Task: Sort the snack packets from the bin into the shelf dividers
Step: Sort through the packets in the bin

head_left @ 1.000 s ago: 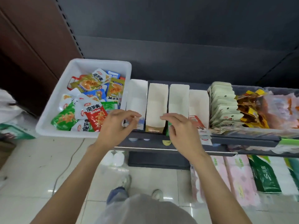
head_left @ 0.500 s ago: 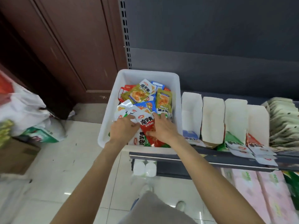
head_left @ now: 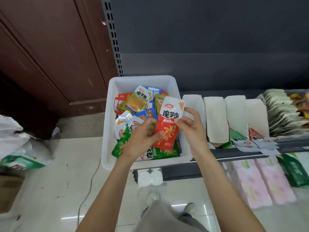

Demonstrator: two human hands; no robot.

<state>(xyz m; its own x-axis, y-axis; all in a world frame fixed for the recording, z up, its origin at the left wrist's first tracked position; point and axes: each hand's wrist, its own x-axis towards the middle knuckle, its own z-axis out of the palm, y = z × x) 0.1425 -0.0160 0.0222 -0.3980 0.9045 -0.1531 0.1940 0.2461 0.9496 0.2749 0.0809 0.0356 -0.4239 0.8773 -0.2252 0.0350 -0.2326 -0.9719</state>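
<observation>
Risked misfiling: red-and-white foil snack packet [head_left: 168,124] pinched by right hand [head_left: 190,126] and left hand [head_left: 143,138] over white plastic bin [head_left: 142,81], white cardboard dividers [head_left: 215,118] close-packed, red slot farthest.

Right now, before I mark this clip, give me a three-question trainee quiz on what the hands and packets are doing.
1. True or false: both hands hold the red packet above the white bin.
2. Which packet colours already lie in the white dividers on the shelf? A. red and green; B. only blue; C. none.
3. Fill in: the bin stands to the ___ of the dividers, as the person sees it.

Key
1. True: the left hand pinches its lower edge and the right hand its right edge.
2. A: a green packet and another red one lie at the divider fronts.
3. left
</observation>
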